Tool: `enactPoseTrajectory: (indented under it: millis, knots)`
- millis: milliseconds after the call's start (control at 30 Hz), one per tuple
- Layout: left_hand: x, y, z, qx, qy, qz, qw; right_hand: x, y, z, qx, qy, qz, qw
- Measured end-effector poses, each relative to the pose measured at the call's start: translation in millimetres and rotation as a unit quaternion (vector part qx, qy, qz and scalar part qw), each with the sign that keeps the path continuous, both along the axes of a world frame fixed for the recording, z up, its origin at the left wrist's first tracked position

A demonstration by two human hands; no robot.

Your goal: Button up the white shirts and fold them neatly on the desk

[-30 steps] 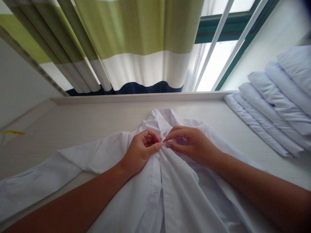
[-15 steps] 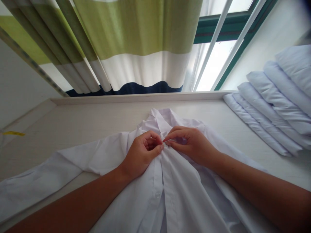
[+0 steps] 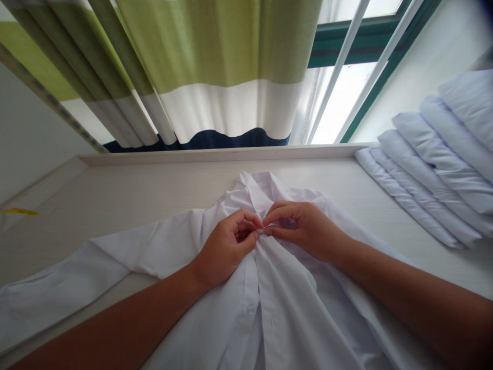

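Observation:
A white long-sleeved shirt (image 3: pixel 292 288) lies spread front side up, its collar (image 3: pixel 256 187) pointing away from me and one sleeve (image 3: pixel 115 257) stretched out to the left. Just below the collar, my left hand (image 3: pixel 233 244) pinches the front edge between thumb and forefinger. My right hand (image 3: pixel 306 226) pinches the overlapping edge from the other side, fingertips against those of the left. Whatever button lies between the fingertips is hidden. Lower on the placket a small button (image 3: pixel 250 310) shows, with the front below it lying apart.
Folded white garments (image 3: pixel 435 169) are stacked at the right. A raised ledge (image 3: pixel 215 155) borders the pale tabletop (image 3: pixel 162 187) at the back. Beyond hang a green and white curtain (image 3: pixel 223 46) and a barred window (image 3: pixel 346 97). A yellow strip (image 3: pixel 19 211) is at the far left.
My left hand's fingertips have shifted slightly right, pressing closer against the right fingertips at the shirt front. The right hand and the shirt have barely moved.

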State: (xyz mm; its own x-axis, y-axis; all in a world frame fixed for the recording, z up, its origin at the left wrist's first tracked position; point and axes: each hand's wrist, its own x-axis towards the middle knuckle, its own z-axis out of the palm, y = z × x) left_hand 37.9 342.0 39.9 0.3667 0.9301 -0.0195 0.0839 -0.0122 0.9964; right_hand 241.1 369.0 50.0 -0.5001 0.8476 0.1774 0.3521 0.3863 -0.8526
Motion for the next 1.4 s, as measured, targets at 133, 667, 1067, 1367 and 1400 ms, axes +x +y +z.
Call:
enactPoseTrajectory:
  millis: [133,667,1067,1367,1400]
  knots:
    - [-0.1,-0.1,0.2,0.005,0.02,-0.01,1.0,0.6,-1.0,-1.7,0.043,-0.032,0.004,0.999]
    - [-0.2,-2.7,-1.5,0.039,0.054,-0.04,0.997,0.2,1.3,-7.1,0.048,-0.023,0.008,0.999]
    - [-0.2,-3.5,-3.4,0.02,0.047,-0.042,0.998,0.9,1.8,-5.8,0.037,-0.018,0.021,0.999]
    - [0.4,-3.7,-1.9,0.041,0.061,-0.053,0.996,0.2,0.2,-3.3,0.025,-0.024,0.019,0.999]
    - [0.4,-3.7,-1.7,0.043,0.061,-0.054,0.996,0.0,0.2,-3.1,0.023,-0.025,0.018,0.999]
